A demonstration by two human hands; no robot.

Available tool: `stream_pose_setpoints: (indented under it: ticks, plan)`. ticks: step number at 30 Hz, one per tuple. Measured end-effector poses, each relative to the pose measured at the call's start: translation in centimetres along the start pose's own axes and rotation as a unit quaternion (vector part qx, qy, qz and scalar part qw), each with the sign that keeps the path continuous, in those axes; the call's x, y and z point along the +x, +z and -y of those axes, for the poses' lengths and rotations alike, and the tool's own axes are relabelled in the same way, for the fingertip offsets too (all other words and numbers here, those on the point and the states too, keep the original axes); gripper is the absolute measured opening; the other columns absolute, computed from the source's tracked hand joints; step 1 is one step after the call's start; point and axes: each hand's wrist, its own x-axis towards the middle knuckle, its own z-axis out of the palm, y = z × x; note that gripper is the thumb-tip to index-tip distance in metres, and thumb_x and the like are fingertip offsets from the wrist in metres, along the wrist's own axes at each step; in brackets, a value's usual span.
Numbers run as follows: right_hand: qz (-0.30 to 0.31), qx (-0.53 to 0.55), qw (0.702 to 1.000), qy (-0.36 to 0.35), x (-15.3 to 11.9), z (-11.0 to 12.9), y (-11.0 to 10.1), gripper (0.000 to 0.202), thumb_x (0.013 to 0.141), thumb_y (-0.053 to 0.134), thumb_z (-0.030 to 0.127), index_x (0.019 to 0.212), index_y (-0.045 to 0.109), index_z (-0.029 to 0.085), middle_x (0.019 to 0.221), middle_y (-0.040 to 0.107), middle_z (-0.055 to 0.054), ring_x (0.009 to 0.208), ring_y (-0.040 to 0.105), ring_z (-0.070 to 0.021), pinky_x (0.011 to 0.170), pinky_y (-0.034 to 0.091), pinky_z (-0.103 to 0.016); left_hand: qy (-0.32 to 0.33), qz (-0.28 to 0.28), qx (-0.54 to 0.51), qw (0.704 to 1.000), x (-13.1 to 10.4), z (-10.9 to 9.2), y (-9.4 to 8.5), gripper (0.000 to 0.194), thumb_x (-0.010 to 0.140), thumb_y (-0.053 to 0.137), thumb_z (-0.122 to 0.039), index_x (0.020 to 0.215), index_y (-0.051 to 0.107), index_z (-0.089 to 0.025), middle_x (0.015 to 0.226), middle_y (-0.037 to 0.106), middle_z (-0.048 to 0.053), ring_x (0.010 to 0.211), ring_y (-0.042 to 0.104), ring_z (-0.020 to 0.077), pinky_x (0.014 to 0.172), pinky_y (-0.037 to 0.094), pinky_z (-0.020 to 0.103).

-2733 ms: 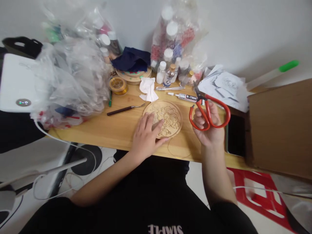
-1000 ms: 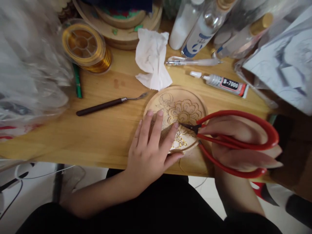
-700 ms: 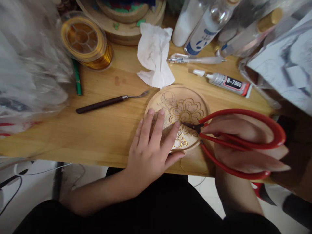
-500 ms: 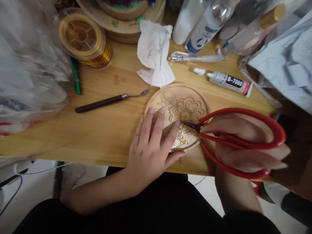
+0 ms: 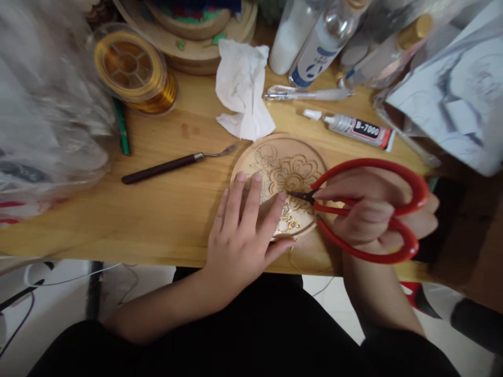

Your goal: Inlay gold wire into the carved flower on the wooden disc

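A round wooden plate (image 5: pixel 312 149) with a drawn flower pattern lies near the table's front edge. Gold wire (image 5: pixel 291 224) follows some of the pattern's lines. My left hand (image 5: pixel 244 230) rests flat on the plate's left part, fingers spread, covering some of the drawing. In my right hand (image 5: pixel 365 217) is a pair of red-handled scissors (image 5: pixel 411 183), gripped by the handles. Their dark tips touch or hover just over the plate, beside my left index fingertip; which of these I cannot tell. A loose end of thin gold wire hangs below the plate.
A brown-handled spatula tool (image 5: pixel 161 168) lies left of the plate. Behind are a spool of gold wire (image 5: pixel 167 94), a crumpled tissue (image 5: pixel 239 73), a pen (image 5: pixel 310 95), a B-7000 glue tube (image 5: pixel 359 130) and bottles (image 5: pixel 316 57). Plastic bags (image 5: pixel 51 115) cover the left side.
The scissors' handles have come closer together, and my right-hand fingers have curled in. My left hand stays on the plate. The whole view has shifted slightly.
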Motion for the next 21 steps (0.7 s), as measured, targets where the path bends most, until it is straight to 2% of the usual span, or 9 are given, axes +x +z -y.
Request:
stream_pose_setpoints:
  ticks: [3,5,7,10,14,19,21]
  plan:
    - [-0.138,-0.027,0.989,-0.043,0.7,-0.1,0.8,0.037,0.100,0.046,0.036,0.068,0.060,0.023,0.059,0.060,0.005,0.052,0.059,-0.0105,0.052,0.045,-0.025,-0.006,0.000,-0.005,1.000,-0.1,0.0,0.1,0.064,0.089,0.057,-0.063,0.133,0.063,-0.017,0.143,0.054,0.026,0.135,0.048,0.0474,0.106,0.042,0.058]
    - [-0.168,-0.047,0.984,-0.038,0.9,0.1,1.2,0.037,0.099,0.047,0.031,0.063,0.056,0.024,0.053,0.056,0.005,0.045,0.053,-0.0107,0.048,0.043,-0.027,-0.012,-0.002,-0.008,1.000,-0.2,-0.1,0.2,0.064,0.089,0.056,-0.063,0.134,0.062,-0.017,0.144,0.053,0.025,0.137,0.046,0.0462,0.108,0.040,0.058]
    - [-0.184,-0.077,0.980,-0.023,0.7,0.3,1.5,0.040,0.098,0.049,0.033,0.060,0.056,0.024,0.050,0.051,0.004,0.043,0.049,-0.0117,0.047,0.041,-0.029,-0.017,-0.005,-0.011,1.000,-0.2,-0.1,0.3,0.064,0.089,0.056,-0.064,0.134,0.061,-0.018,0.145,0.053,0.023,0.139,0.044,0.0445,0.110,0.038,0.057]
    - [-0.196,-0.092,0.976,0.000,0.2,0.6,1.9,0.043,0.099,0.047,0.037,0.059,0.057,0.025,0.049,0.046,0.002,0.045,0.050,-0.0136,0.050,0.043,-0.030,-0.017,-0.003,-0.008,1.000,-0.2,-0.2,0.4,0.062,0.090,0.055,-0.062,0.135,0.061,-0.019,0.145,0.053,0.023,0.139,0.044,0.0439,0.110,0.038,0.057]
    - [-0.240,-0.067,0.968,-0.028,0.5,0.6,2.4,0.045,0.100,0.044,0.035,0.058,0.053,0.024,0.047,0.047,0.003,0.042,0.048,-0.0123,0.048,0.042,-0.030,-0.004,0.000,0.003,1.000,-0.1,-0.1,0.2,0.062,0.091,0.053,-0.062,0.134,0.062,-0.017,0.142,0.054,0.026,0.134,0.049,0.0462,0.106,0.042,0.056]
    - [-0.262,-0.066,0.962,-0.035,0.8,-0.1,3.1,0.045,0.098,0.046,0.037,0.056,0.044,0.023,0.046,0.039,0.003,0.041,0.042,-0.0127,0.046,0.035,-0.031,-0.001,-0.007,0.009,1.000,-0.1,0.0,0.3,0.065,0.091,0.053,-0.064,0.134,0.062,-0.016,0.142,0.054,0.026,0.134,0.049,0.0462,0.106,0.042,0.055]
    - [-0.201,-0.014,0.979,-0.027,-0.1,-0.5,3.3,0.038,0.097,0.044,0.040,0.063,0.048,0.026,0.051,0.042,0.002,0.046,0.047,-0.0164,0.049,0.037,-0.033,-0.005,-0.007,0.007,1.000,-0.2,-0.1,0.4,0.065,0.091,0.052,-0.064,0.134,0.061,-0.017,0.143,0.054,0.025,0.136,0.048,0.0454,0.107,0.041,0.055]
